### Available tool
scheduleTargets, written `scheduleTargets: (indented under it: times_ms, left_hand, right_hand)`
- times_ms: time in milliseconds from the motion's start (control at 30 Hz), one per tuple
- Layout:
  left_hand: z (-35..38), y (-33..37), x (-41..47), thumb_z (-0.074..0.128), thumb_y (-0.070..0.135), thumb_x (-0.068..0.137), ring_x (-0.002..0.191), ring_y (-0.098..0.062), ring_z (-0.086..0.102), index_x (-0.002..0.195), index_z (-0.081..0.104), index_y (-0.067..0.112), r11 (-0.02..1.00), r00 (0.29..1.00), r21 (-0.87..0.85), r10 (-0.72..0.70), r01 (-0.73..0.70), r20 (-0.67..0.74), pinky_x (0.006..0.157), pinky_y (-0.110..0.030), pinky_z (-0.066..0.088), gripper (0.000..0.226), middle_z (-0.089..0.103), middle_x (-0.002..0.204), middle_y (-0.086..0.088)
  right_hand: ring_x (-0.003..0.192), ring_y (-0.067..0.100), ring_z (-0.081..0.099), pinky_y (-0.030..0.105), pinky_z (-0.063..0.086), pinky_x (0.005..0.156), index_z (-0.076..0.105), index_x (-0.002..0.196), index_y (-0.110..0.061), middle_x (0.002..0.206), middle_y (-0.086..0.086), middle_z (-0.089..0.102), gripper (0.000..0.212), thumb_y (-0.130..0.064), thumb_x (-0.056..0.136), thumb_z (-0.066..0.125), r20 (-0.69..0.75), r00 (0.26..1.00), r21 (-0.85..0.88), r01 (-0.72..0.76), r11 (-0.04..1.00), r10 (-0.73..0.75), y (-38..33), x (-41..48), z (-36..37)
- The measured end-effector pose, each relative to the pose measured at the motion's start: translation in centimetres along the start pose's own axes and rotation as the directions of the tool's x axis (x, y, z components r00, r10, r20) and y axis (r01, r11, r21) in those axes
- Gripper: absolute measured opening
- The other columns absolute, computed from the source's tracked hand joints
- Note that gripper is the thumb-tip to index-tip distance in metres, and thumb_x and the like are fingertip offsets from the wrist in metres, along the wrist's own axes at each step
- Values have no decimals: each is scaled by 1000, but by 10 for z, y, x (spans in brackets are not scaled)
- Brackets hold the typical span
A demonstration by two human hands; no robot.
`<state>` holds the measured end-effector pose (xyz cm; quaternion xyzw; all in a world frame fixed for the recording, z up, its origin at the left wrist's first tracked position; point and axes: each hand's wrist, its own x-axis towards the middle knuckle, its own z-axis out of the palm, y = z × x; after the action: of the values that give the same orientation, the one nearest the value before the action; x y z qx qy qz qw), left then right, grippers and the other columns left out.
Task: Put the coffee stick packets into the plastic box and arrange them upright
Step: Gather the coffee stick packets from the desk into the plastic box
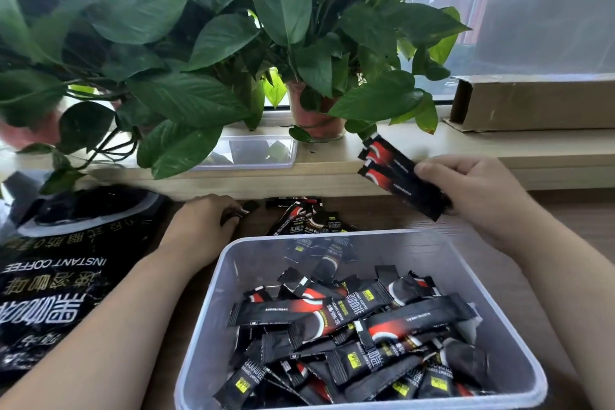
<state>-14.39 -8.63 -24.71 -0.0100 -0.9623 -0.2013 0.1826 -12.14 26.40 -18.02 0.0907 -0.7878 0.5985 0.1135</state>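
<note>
The right hand (472,196) grips a bunch of coffee stick packets (396,173), aligned side by side, likely to go in together. The left hand (203,226) pinches a loose packet (248,206) on the bench (582,206). In the plastic box (213,309), jumbled packets (349,319) lie flat, not upright.

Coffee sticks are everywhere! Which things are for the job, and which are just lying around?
For the job: plastic box, packets inside it, loose packets, held packets, right hand, left hand.
Just lying about: potted plants, cardboard box, clear lid, big coffee bag.
</note>
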Motion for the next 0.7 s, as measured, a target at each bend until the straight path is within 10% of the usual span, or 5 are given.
scheduleTargets:
  times_ms: [100, 300, 400, 533, 700]
  left_hand:
    - [-1, 3, -1, 76, 6, 79, 83, -21, 68, 92, 74, 22, 990, 999, -131, -52, 53, 7, 74, -27, 49, 20, 73, 83, 1]
    - [-11, 15, -9, 79, 1, 73, 63, -1, 59, 83, 71, 27, 969, 994, -237, -89, 70, -67, 62, -7, 41, 29, 70, 74, 6]
    - [-32, 32, -12, 82, 6, 75, 58, 0, 58, 84, 72, 26, 961, 979, -275, -70, 15, -190, 57, -4, 39, 24, 67, 72, 9]
    - [-71, 61, -31, 86, 8, 69, 61, 0, 59, 85, 76, 14, 814, 980, -567, 13, -126, -199, 60, -6, 48, 20, 70, 71, 1]
    - [-91, 92, -59, 83, 11, 63, 68, -18, 73, 86, 77, 11, 560, 941, -802, 338, -207, -6, 62, -22, 59, 24, 76, 77, -7]
  right_hand:
    - [58, 11, 63, 24, 50, 59, 79, 65, -15, 66, 3, 72, 21, -10, 83, 70, 258, 966, 142, -27, 989, -11, -20, -13, -7]
    - [55, 13, 58, 23, 43, 55, 79, 64, -24, 60, 1, 69, 20, -33, 81, 77, 600, 795, -122, 204, 971, -92, -34, -26, -11]
    - [64, 40, 64, 46, 52, 63, 80, 67, -26, 64, 9, 73, 35, -59, 77, 71, 461, 868, -217, 312, 925, -184, -27, -25, -3]
    - [42, 13, 43, 19, 37, 48, 77, 62, -8, 50, 14, 63, 51, -53, 83, 64, 200, 957, -46, 222, 974, -209, -21, -21, 6]
    - [49, 22, 49, 26, 42, 56, 75, 61, -6, 49, 14, 62, 49, -37, 95, 61, -14, 989, -102, 143, 984, -145, 4, -5, 13]
